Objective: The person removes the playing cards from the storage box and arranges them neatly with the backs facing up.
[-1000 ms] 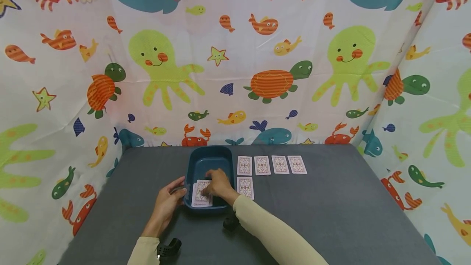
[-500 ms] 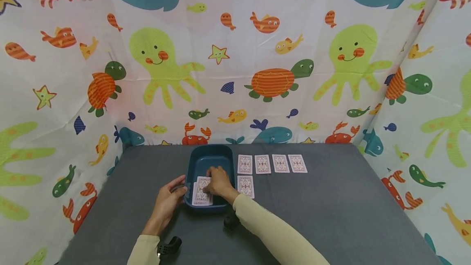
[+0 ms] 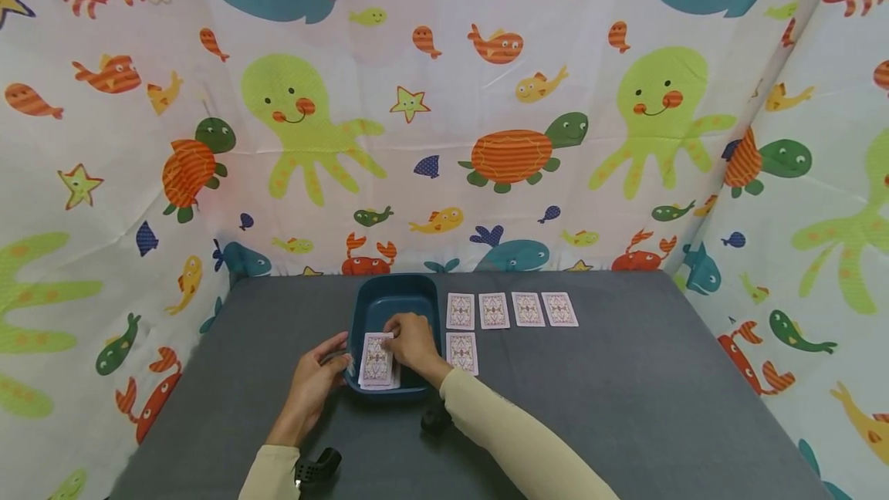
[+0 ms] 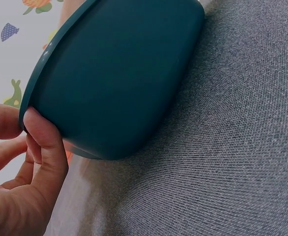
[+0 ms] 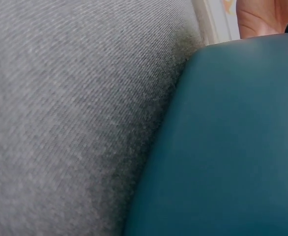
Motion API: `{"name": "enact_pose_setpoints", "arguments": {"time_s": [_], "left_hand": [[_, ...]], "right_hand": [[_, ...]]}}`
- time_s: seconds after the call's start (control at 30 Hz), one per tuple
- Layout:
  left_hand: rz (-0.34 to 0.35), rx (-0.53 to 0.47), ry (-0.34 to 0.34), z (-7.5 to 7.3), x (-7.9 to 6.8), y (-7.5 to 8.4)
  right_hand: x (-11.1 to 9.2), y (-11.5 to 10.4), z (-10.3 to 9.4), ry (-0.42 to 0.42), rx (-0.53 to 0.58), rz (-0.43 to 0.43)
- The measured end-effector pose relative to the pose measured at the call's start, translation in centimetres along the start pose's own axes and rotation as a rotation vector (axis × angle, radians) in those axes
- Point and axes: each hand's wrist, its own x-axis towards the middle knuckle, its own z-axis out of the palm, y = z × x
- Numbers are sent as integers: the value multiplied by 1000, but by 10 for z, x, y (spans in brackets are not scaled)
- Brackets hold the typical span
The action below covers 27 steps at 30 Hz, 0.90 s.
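Note:
A dark teal plastic tray (image 3: pixel 389 307) stands on the grey cloth, with a small pile of patterned playing cards lying face down inside its near part. My left hand (image 3: pixel 314 386) grips the tray's left rim; in the left wrist view, the thumb (image 4: pixel 46 132) presses the outer wall below the rim. Over the tray, my right hand (image 3: pixel 413 344) pinches the upper right corner of the top playing card (image 3: pixel 376 361). Its fingertips are partly hidden in the head view. The right wrist view shows mostly the tray's outer wall (image 5: pixel 232 132).
Several face-down playing cards (image 3: pixel 494 311) lie in a row right of the tray, with one more card (image 3: pixel 461 353) below the row's left end. A curtain (image 3: pixel 430 99) printed with sea animals hangs behind and beside the grey-covered table (image 3: pixel 625 392).
The top card has shifted slightly left over the pile, with my right fingers now at its upper corner. My left hand has stayed on the rim.

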Motion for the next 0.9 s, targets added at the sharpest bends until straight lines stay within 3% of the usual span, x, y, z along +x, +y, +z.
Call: {"name": "enact_pose_setpoints", "arguments": {"time_s": [0.37,0.9], "left_hand": [[-1,-23,-12,0,0,-1],[7,-18,-7,0,-1,-1]], "right_hand": [[3,2,-1,76,32,-27],[-1,-5,-7,231,173,-88]]}}
